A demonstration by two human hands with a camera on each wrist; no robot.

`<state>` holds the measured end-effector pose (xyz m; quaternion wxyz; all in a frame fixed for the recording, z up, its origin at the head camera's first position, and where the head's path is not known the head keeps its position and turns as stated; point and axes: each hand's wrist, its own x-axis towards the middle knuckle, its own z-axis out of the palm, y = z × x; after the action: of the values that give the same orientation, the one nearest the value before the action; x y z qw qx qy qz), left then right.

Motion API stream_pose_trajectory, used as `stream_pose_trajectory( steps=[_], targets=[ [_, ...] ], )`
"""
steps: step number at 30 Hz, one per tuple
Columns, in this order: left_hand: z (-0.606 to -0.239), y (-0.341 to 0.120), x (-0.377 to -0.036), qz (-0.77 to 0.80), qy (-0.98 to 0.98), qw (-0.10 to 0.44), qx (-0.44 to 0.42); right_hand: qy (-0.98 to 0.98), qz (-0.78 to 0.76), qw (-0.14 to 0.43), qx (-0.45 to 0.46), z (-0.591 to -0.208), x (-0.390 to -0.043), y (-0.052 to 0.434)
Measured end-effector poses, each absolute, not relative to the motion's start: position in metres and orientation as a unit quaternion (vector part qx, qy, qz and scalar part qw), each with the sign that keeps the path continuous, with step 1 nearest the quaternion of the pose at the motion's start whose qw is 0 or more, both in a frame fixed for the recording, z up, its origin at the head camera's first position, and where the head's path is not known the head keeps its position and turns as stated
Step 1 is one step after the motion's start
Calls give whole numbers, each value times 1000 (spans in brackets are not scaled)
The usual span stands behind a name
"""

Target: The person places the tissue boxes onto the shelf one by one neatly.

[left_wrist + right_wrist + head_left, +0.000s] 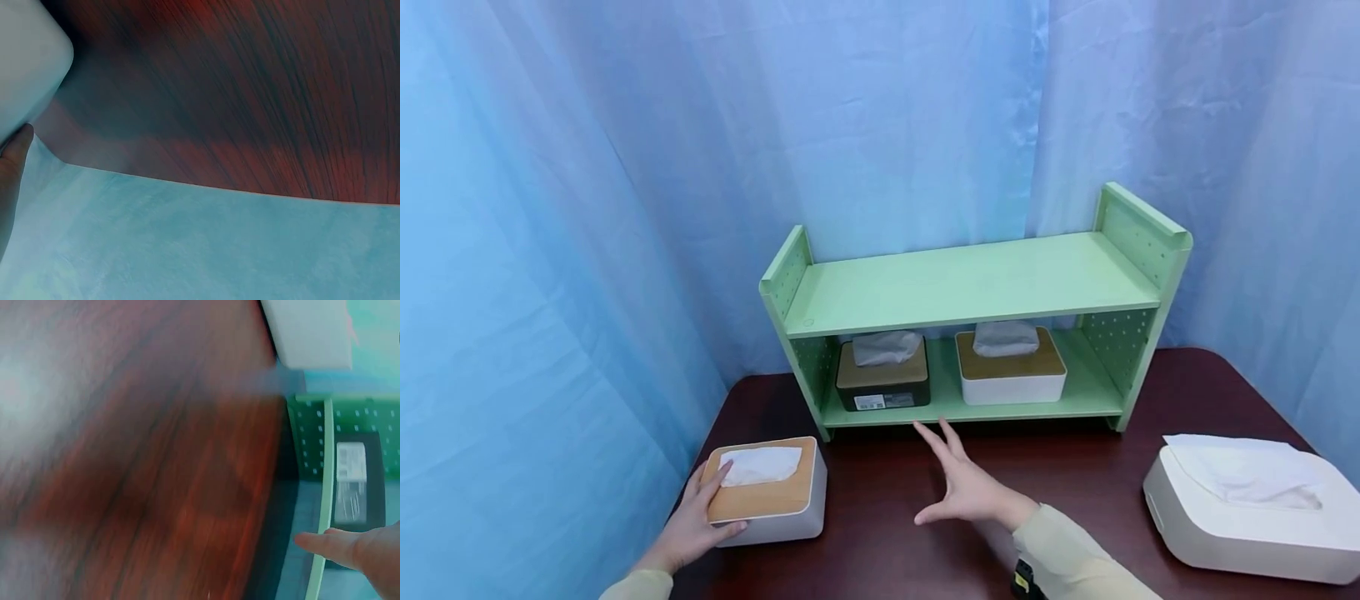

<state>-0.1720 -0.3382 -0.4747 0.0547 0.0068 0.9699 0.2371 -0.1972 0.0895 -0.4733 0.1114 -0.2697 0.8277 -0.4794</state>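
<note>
A white tissue box (778, 527) with a wooden lid and a white tissue on top stands at the table's left. My left hand (694, 518) rests on its left end, fingers spread, one across the lid by the tissue and the thumb along the front side. In the left wrist view a fingertip (24, 134) lies against the box's pale side (31, 56). My right hand (964, 486) is held over the table before the shelf, its fingers spread and holding nothing. Inside the right wrist view, a finger (328, 545) overlaps the shelf's edge.
A green two-tier shelf (977, 279) stands at the back. On its lower tier are a dark tissue box (883, 379) and a white, wood-lidded one (1011, 387). Another white tissue box (1247, 529) sits at the right of the dark table (880, 533). Blue curtains (887, 125) hang around.
</note>
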Motion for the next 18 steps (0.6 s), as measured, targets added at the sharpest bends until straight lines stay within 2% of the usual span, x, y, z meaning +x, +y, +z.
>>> stream_pose_trajectory(
  steps=[9, 18],
  targets=[
    [-476, -325, -174, 233, 971, 49, 2, 828, -463, 110, -296, -480, -193, 63],
    [-481, -307, -174, 255, 966, 34, 26, 830, -471, 112, -275, -479, -194, 48]
  ],
)
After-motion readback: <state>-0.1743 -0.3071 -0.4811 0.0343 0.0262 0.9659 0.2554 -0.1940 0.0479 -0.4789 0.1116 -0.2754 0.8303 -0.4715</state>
